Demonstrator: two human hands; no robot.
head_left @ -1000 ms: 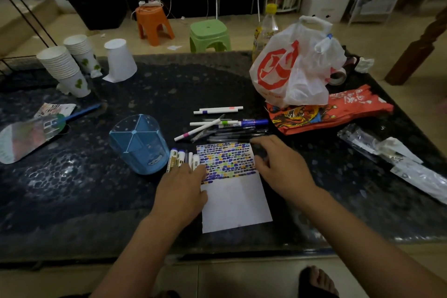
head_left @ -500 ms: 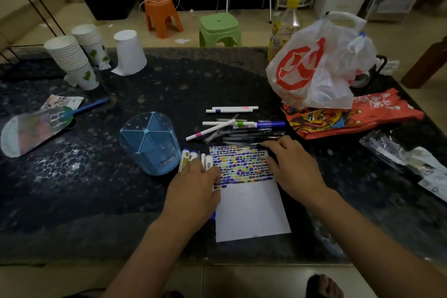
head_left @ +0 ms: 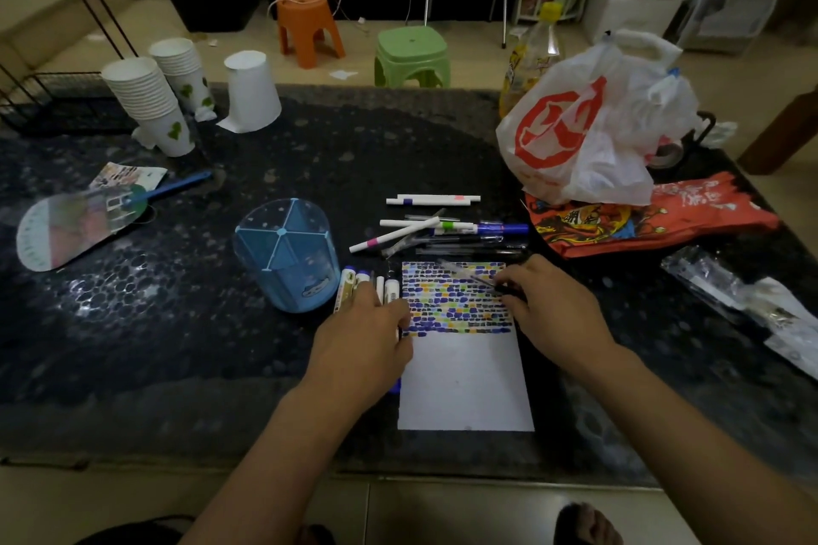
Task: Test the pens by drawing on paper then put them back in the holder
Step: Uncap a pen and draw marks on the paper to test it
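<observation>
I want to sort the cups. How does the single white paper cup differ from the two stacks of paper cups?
The single white paper cup stands upside down, alone and plain. The two stacks of paper cups hold many nested cups, rims up, leaning, with green marks. All are white paper on the dark table.

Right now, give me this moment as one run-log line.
right hand: holds clear pen over paper | left hand: rests on markers | holder: looks empty

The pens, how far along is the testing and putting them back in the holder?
Done: the paper carries rows of coloured test marks on its upper part. In hand: the right hand pinches a clear pen over those marks; the left hand rests on markers beside it. Left: the blue holder looks empty, and loose pens lie on the table.
</observation>
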